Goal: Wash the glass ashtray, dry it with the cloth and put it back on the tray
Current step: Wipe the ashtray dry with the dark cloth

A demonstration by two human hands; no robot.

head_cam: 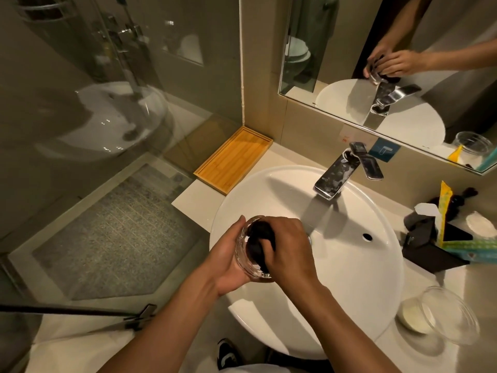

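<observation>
My left hand (228,262) grips the clear glass ashtray (246,261) from the left, holding it tilted on its side over the white basin (349,265). My right hand (290,251) grips a bunched dark cloth (259,239) and presses it into the ashtray's hollow. The wooden tray (234,160) lies on the counter at the back left, next to the glass partition, with nothing on it.
A chrome tap (338,173) stands behind the basin; no water runs. On the counter to the right are a black holder with packets (435,246), a white dish (481,224) and a glass bowl (449,313). A mirror (390,63) hangs above. A shower screen is at left.
</observation>
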